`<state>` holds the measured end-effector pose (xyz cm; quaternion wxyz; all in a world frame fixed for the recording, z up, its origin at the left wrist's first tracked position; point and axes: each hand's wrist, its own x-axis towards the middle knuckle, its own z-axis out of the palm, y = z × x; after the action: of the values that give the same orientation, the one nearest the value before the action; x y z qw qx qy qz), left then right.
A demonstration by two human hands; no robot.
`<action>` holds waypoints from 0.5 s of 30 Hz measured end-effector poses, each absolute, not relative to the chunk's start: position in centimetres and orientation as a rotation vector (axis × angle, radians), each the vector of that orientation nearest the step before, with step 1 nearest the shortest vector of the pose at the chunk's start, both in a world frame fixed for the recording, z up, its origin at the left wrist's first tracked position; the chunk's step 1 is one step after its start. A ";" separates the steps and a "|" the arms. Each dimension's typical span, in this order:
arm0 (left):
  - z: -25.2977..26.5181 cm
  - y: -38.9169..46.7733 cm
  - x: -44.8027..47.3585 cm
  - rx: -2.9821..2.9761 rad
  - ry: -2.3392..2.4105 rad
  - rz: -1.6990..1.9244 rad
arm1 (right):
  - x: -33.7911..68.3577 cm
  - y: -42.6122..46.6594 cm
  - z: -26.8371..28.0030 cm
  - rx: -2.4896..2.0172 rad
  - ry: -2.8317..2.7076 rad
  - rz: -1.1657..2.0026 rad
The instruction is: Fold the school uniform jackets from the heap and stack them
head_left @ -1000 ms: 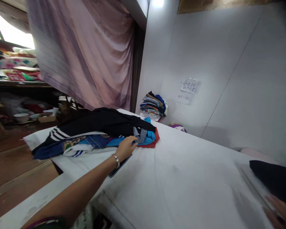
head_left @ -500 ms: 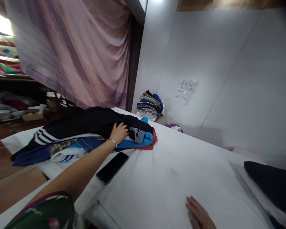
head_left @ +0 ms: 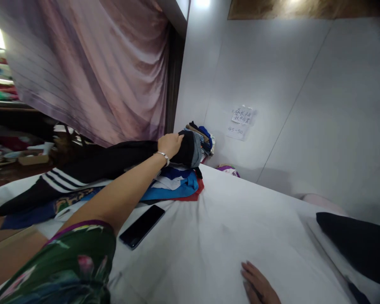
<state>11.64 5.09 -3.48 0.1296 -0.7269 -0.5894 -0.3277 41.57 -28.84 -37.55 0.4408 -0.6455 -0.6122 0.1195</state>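
Observation:
My left hand (head_left: 171, 145), with a silver bracelet at the wrist, is closed on a black garment (head_left: 114, 158) with white stripes on its sleeve. It raises the garment's right part, where a grey edge shows, above the pile. Beneath lie blue, white and red clothes (head_left: 174, 188). The black sleeve trails left over a navy garment. My right hand (head_left: 258, 283) rests on the white table (head_left: 221, 236) near the bottom edge, fingers stretched out and holding nothing. Between my left forearm and the table's middle lies a dark phone (head_left: 142, 226).
A stack of folded clothes (head_left: 205, 137) stands beyond the table's far edge, near a purple and white cloth (head_left: 228, 169). Dark folded cloth (head_left: 357, 245) lies at the right. A pink curtain (head_left: 114, 67) hangs at the back left. Handwritten papers (head_left: 240, 120) are on the wall.
My left hand has closed on the black garment and lifted its right part off the pile, uncovering more of the blue and white clothes. My right hand stays on the table.

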 end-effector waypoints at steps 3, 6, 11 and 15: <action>-1.4 2.3 16.8 -2.244 -1.509 -1.074 | 41.0 -29.2 -36.7 -1.645 -1.438 0.399; -1.4 -1.5 24.0 -2.538 -1.244 -1.101 | 40.2 -29.8 -35.0 -1.658 -1.284 0.589; -7.0 -11.2 35.7 -3.119 -0.643 -0.883 | 40.8 -30.7 -32.3 -1.318 -0.689 0.831; -15.7 -21.5 40.5 -3.523 -0.493 -0.493 | 44.1 -31.7 -31.5 -0.853 -0.317 0.789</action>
<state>40.53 -21.54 -15.68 -0.2229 -0.9563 -0.1337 -0.1337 44.06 -31.66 -31.46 0.8240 -0.4013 -0.1491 0.3711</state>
